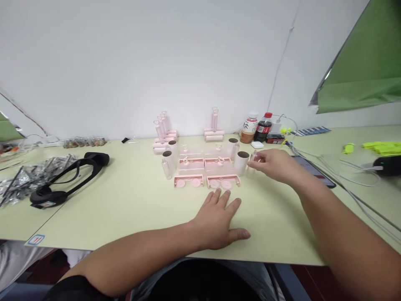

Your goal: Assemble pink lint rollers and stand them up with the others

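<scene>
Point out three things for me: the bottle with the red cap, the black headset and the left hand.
Bottle with the red cap (263, 126), head view, on its dark body.
Black headset (50, 195), head view, on its near end.
Left hand (216, 223), head view, on its back.

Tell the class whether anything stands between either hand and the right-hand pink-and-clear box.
Yes, for both. The pink piece with two discs lies between the left hand and the box. The white tube stands between it and the right hand, which holds a small clear piece.
</scene>
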A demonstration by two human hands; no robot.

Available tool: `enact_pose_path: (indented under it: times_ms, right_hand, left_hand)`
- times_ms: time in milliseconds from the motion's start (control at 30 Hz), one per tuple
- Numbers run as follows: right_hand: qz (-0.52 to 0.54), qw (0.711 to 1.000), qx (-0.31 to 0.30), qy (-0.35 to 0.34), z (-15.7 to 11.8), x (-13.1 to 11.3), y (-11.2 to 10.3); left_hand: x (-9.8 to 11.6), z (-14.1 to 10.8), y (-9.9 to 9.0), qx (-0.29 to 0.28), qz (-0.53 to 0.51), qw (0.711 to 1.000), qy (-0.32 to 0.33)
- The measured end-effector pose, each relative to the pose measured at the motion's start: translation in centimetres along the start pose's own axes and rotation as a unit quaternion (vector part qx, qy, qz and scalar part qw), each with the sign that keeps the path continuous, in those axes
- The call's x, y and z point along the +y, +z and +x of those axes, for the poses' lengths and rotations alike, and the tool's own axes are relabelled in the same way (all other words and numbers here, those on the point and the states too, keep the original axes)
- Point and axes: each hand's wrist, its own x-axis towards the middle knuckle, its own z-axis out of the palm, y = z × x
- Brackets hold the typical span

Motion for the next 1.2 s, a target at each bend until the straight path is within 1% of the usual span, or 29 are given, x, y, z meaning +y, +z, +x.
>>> enact_pose_path:
  times_ms: [67,167,433,667,833,933,1033,1200]
  right_hand:
    - [0.006,0.999,-0.037,0.014,-0.1,-0.3,0.3]
    - [0.016,0.997,-0.077,0.025,-0.2,-0.9,0.5]
    - [0.04,0.989,-0.131,0.048,-0.3,-1.7,0.9]
    - [0.061,0.985,-0.155,0.052,0.0,-1.3,1.4]
    - [0.051,0.975,-0.209,0.056,0.3,-0.6,1.7]
    - [0.048,0.971,-0.225,0.061,0.4,-0.3,1.9]
    - [0.047,0.966,-0.246,0.057,0.5,-0.1,2.2]
    - [0.043,0.959,-0.277,0.049,0.9,0.5,3.1]
  left_hand:
    - [0.0,0.2,0.0,-0.012,-0.001,1.0,-0.009]
    - [-0.1,0.4,-0.2,-0.014,0.0,1.0,-0.021]
    - [-0.7,0.9,-0.3,0.0,0.013,0.999,-0.03]
    - [-1.2,1.0,-0.5,0.011,0.023,0.999,-0.036]
    - [-1.5,1.1,-0.5,0.015,0.025,0.999,-0.022]
    - [-1.4,1.0,-0.7,0.028,0.029,0.999,0.008]
    - [-1.3,0.9,-0.9,0.041,0.021,0.997,0.067]
    - [-1.5,0.7,-0.9,0.026,-0.03,0.986,0.162]
